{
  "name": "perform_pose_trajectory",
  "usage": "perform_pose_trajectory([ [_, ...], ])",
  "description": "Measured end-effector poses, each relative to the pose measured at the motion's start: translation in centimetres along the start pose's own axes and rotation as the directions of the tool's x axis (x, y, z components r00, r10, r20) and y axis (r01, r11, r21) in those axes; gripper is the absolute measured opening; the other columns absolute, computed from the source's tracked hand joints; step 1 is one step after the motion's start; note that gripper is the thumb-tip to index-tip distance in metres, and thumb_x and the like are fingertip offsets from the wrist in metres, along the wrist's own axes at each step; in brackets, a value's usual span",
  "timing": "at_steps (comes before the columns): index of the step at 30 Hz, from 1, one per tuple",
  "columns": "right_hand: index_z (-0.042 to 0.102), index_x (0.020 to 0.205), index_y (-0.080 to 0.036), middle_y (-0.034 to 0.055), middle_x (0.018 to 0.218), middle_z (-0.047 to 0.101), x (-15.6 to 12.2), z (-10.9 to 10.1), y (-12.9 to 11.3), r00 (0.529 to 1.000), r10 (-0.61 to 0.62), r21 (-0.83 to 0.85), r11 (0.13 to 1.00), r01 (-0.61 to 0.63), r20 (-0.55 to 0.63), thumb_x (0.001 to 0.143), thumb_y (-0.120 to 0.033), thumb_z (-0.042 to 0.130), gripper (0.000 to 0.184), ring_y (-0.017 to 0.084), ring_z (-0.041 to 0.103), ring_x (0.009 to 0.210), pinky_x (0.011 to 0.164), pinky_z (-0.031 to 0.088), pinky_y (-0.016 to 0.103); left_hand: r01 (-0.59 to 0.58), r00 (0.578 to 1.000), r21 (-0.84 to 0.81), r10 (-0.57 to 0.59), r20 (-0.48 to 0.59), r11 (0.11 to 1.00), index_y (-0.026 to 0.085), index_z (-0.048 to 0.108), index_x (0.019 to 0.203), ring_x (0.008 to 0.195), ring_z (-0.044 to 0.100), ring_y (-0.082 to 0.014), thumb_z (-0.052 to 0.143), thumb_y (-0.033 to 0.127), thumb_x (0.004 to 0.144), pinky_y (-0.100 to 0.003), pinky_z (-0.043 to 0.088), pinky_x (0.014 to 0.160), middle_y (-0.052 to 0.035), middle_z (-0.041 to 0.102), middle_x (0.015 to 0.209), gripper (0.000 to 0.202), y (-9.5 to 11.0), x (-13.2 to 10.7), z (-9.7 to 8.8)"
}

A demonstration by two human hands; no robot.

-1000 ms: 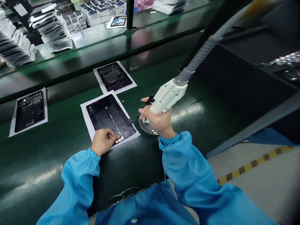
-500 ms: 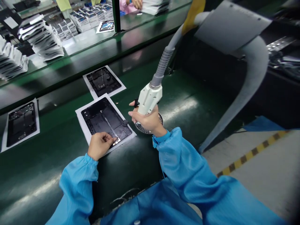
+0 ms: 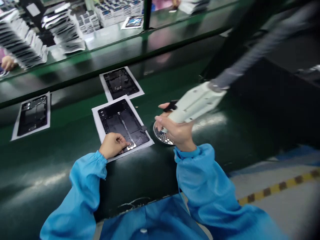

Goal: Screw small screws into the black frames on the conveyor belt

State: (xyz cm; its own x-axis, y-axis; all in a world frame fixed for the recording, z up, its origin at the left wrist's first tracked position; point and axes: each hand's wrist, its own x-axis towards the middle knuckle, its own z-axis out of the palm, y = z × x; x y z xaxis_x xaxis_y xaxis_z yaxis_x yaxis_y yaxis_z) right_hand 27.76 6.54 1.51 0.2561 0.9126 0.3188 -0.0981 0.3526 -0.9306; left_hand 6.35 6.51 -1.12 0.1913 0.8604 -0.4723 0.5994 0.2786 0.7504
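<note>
Far L, past the far edge of the tabletop (image 3: 140, 173), we see a co-worker's hand (image 3: 8, 62) by a leaning sheet stack (image 3: 22, 41), w/ a 2nd stack (image 3: 66, 30) to its R. On our side, L part of the tabletop nr the far edge, a black tray-like unit (image 3: 33, 116) lies on white paper, well apart from us. Next, our L hand (image 3: 113, 145) is at the near-L corner of the middle unit (image 3: 120, 128), which lies on its own paper btwn the tabletop's near & far edges; our fingers are bunched by the silvery pc (image 3: 131, 146) at its near end, can't tell if they pinch anything. Behind it, toward the far edge, the rear unit (image 3: 122, 83); the papers meet or overlap. A small black pc (image 3: 143, 128) sits at the middle unit's R side. Just R, a round perforated mtl disc (image 3: 162, 136), partly hidden under our R hand (image 3: 177, 130), whose fingers are wrapped round a pale tool (image 3: 197, 101). Its ribbed hose (image 3: 240, 66) runs up R, blurred. Far R, past the tabletop, yellow/dark tape (image 3: 282, 186) on the floor.
</note>
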Motion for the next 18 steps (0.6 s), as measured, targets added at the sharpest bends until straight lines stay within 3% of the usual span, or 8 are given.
perform_pose_trajectory([
  [4, 0.056, 0.096, -0.021, -0.0096, 0.047, 0.055, -1.5, 1.8, -0.2, 0.995, 0.026, 0.04, 0.999, -0.03, 0.1, 0.072, -0.019, 0.067, 0.027, 0.012, 0.052, 0.04, 0.047, 0.048, 0.029, -0.015, 0.999, -0.043, 0.017, 0.037, 0.999, 0.015, 0.058, 0.061, 0.042, 0.059, -0.0115, 0.081, 0.026, 0.067, -0.018, 0.044, 0.039, 0.0037, 0.058, 0.045, 0.026, -0.3, 0.3, 0.3],
  [10, 0.056, 0.098, -0.02, -0.0088, 0.049, 0.055, -3.8, 5.6, 0.5, 0.951, 0.091, 0.01, 0.995, -0.099, 0.296, 0.074, -0.02, 0.066, 0.026, 0.012, 0.054, 0.043, 0.051, 0.05, 0.03, -0.103, 0.994, -0.029, 0.103, 0.024, 0.994, 0.015, 0.057, 0.06, 0.042, 0.06, -0.0102, 0.071, 0.012, 0.071, -0.017, 0.045, 0.042, 0.0056, 0.056, 0.045, 0.019, 0.2, -0.1, 0.6],
  [18, 0.055, 0.099, -0.019, -0.0091, 0.05, 0.056, -4.8, 6.2, 1.6, 0.926, 0.151, -0.042, 0.988, -0.146, 0.345, 0.072, -0.021, 0.068, 0.03, 0.011, 0.055, 0.045, 0.056, 0.052, 0.031, -0.213, 0.974, 0.122, 0.221, -0.055, 0.969, 0.016, 0.058, 0.051, 0.042, 0.056, -0.0085, 0.058, 0.006, 0.071, -0.018, 0.043, 0.048, 0.0056, 0.054, 0.043, 0.022, 0.9, -0.6, 0.7],
])
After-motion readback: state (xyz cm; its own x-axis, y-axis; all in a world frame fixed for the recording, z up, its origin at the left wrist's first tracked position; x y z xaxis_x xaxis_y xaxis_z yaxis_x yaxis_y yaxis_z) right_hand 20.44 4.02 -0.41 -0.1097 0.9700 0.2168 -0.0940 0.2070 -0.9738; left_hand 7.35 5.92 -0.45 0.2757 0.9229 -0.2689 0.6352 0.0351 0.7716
